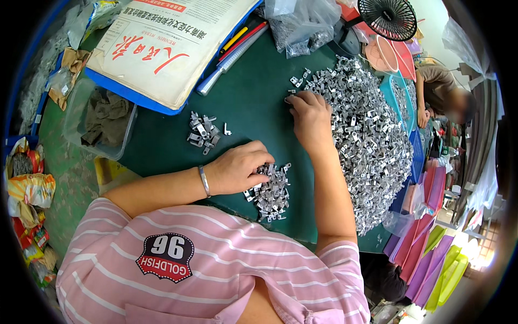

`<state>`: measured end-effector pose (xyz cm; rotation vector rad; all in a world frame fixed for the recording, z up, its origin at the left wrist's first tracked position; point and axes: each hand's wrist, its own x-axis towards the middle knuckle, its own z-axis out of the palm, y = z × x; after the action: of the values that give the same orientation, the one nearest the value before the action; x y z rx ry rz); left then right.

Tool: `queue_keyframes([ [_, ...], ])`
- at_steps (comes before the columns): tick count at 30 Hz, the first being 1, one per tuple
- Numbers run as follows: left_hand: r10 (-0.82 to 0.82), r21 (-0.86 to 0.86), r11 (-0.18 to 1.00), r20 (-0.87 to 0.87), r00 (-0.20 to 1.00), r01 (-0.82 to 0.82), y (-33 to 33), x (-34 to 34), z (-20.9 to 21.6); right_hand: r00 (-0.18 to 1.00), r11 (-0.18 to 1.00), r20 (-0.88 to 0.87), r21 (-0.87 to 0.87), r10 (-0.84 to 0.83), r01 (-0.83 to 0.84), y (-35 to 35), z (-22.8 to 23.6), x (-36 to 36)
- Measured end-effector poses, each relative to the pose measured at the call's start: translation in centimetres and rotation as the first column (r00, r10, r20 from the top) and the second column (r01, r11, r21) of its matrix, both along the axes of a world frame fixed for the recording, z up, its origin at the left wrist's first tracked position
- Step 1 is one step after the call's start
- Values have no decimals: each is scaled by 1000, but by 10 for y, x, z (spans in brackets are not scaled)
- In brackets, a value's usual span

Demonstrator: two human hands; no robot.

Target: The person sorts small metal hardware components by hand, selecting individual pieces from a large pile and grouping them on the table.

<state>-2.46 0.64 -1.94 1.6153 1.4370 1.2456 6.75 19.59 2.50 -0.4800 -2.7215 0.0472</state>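
Observation:
Small grey metal parts lie in a large heap (369, 143) at the right of the green table. My right hand (310, 116) is at the heap's left edge, fingers bent down, with a small metal part (288, 100) at the fingertips. My left hand (240, 168), with a bracelet on the wrist, curls its fingers at a smaller pile of metal parts (273, 194) near the table's front edge. What lies between those fingers is hidden. Beyond the left hand sits another little group of metal parts (203, 131), with one loose piece (227, 129) beside it.
Newspapers (145, 59) lie on a blue tray at the back left, pens (234, 40) beside them. A clear tub with dark cloth (105, 119) stands at left. Plastic bags (302, 29) and a black fan (387, 19) are at the back. Another person (440, 89) sits at far right.

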Motion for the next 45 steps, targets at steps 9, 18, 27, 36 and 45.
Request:
queue_keyframes([
  [9, 16, 25, 1000, 24, 1000, -16, -1, 0, -4, 935, 142, -90, -989, -343, -43, -5, 13, 24],
  [18, 23, -116, 993, 90, 996, -13, -2, 1, 6, 941, 45, -333, -943, -62, -331, -12, 18, 48],
  [27, -38, 4, 999, -35, 999, 38, -1, 0, -1, 992, 927, -28, -361, -121, 103, 6, 2, -4],
  [36, -44, 5, 999, -19, 999, 44, -2, -2, -3, 959, 428, -34, -899, -282, 94, 8, -4, -9],
  [45, -30, -42, 999, 6, 1000, 30, -1, -1, 0, 912, -217, -310, -903, -267, -371, -8, 10, 37],
])
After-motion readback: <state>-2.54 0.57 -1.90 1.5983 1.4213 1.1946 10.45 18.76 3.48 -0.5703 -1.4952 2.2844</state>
